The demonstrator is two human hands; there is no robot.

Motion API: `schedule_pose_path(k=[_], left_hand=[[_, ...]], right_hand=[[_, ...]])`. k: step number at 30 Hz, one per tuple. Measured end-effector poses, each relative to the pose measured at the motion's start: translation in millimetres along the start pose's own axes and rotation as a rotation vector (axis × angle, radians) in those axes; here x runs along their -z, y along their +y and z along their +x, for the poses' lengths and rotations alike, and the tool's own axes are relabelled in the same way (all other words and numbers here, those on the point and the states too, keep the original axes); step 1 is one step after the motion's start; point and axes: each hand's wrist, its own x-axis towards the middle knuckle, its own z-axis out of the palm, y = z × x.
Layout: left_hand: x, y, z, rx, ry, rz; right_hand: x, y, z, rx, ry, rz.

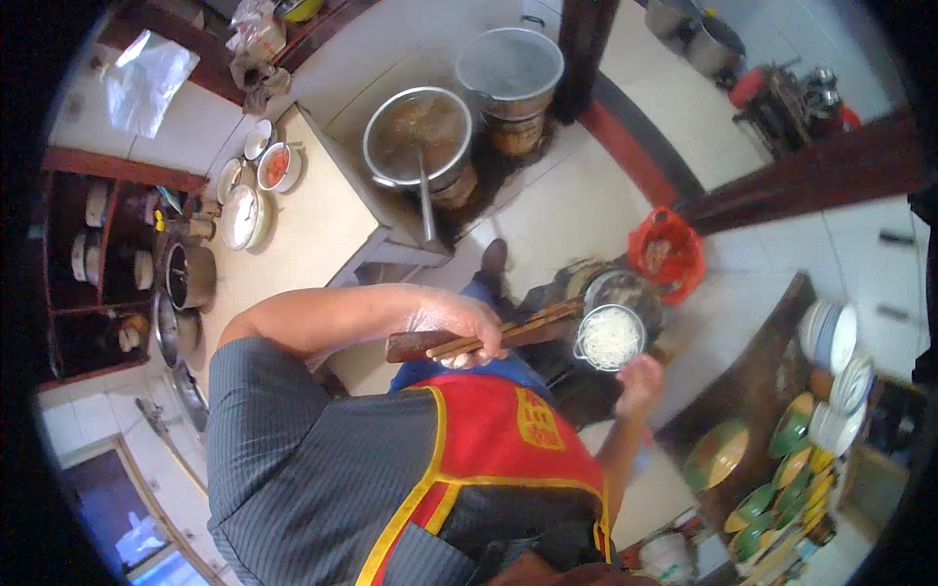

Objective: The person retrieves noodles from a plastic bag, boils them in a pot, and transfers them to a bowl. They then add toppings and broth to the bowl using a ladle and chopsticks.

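My left hand (469, 329) is closed around a pair of wooden chopsticks (538, 319) and a thick brown wooden handle (414, 346). Both point right, toward a small round bowl (580, 351) filled with white noodles (610, 337). At that bowl's lower right rim is my right hand (641, 382), its fingers closed on the edge. Just behind the bowl, a round metal pot (623, 287) is partly hidden. What the far end of the wooden handle joins cannot be made out.
A large pot (399, 139) of brown liquid holds a ladle (425, 194); a steaming pot (509, 66) stands beside it. Bowls, one with red food (277, 168), sit on a pale table (322, 198). A red plastic basket (681, 282) and stacked plates (832, 337) are at right.
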Motion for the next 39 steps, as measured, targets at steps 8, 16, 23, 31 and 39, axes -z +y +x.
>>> schedule_pose_path(k=[8, 16, 23, 31, 39], left_hand=[[126, 56, -86, -0.301, 0.048, -0.198], [236, 137, -115, -0.544, 0.300, -0.349], [332, 236, -65, -0.710, 0.366, -0.568], [417, 298, 56, -0.903, 0.619, -0.419], [417, 349, 66, -0.625, 0.523, -0.958]], right_hand=[[-280, -128, 131, 0.225, -0.387, -0.623], [-405, -137, 206, 0.109, -0.473, -0.513], [-444, -127, 269, 0.407, -0.722, -0.828], [-618, -186, 299, 1.014, -1.382, -0.871], [-605, -123, 413, 0.232, -1.465, -0.684]])
